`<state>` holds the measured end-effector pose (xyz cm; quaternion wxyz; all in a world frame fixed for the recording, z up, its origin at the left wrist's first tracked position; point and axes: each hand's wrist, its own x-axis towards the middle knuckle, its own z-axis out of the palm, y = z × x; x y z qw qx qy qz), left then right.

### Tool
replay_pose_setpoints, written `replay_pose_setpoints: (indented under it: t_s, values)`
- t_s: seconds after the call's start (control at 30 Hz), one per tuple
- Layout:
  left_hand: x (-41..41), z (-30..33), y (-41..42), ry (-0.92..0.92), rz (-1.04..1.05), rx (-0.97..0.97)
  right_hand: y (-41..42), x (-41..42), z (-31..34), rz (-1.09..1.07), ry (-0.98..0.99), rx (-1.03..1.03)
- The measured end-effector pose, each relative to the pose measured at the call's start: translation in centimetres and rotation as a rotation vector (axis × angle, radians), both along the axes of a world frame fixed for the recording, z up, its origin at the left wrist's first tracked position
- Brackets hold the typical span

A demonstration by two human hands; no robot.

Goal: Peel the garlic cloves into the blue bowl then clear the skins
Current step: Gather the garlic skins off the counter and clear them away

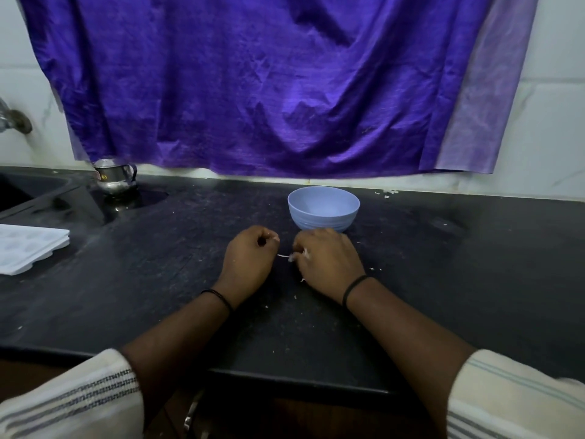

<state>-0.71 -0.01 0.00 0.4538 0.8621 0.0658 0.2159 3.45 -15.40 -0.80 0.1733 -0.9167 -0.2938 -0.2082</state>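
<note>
Nearest the camera, two pale striped sleeves (pixel 72 403), pushed up over bare forearms that reach across the front edge of a black countertop (pixel 443 280). A thin black band (pixel 218 297) round the left wrist, another black band (pixel 353 288) round the right.

Further in, left hand (pixel 248 263) knuckles up on the counter, fingers curled under, thumb and forefinger pinched on a small pale scrap of garlic skin (pixel 274 238) at the fingertips. Just beside it, right hand (pixel 327 263) likewise curled, fingertips gripping a small whitish piece (pixel 296 255); clove or skin, cannot tell, mostly hidden under the fingers. Between the two hands, a thin white sliver of skin (pixel 283 256) lying on the stone. Hands close together but apart, not touching.

Scattered round the wrists and to the right of the right hand, tiny white flakes (pixel 373 269) on the dark surface.

Just behind the right hand, blue bowl (pixel 323 209), upright, standing on the counter near the wall; inside only partly visible, contents not discernible. Knuckles of the right hand overlapping its lower front edge in the view; touching or not, cannot tell.

At the left edge, a white moulded tray (pixel 28 250) lying flat. Further back on the left, a small steel pot (pixel 115 175) with a handle, next to a recessed sink (pixel 25 188). A metal tap (pixel 14 120) on the tiled wall above. More white bits (pixel 387 193) at the back right of the counter by the wall.

Farthest back, a crumpled purple cloth (pixel 269 83) hanging over the white tiled wall (pixel 557 106), lower hem just above the counter.
</note>
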Motion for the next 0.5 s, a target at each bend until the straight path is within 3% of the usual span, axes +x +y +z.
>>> replay_pose_setpoints:
  t_s: [0.1,0.2,0.4,0.5]
  values:
    - [0.2,-0.3,0.1,0.048,-0.035,0.102,-1.8,-0.1,0.7,0.024,0.12,0.271]
    - [0.4,-0.7,0.4,0.084,-0.065,0.209,-3.8,-1.0,1.8,-0.025,0.179,0.364]
    - [0.9,-0.6,-0.1,0.074,-0.174,0.291,-4.1,-2.2,2.9,-0.018,0.207,0.259]
    - [1.1,-0.7,-0.4,0.096,-0.271,0.211,-3.8,-2.4,2.6,-0.033,0.211,0.203]
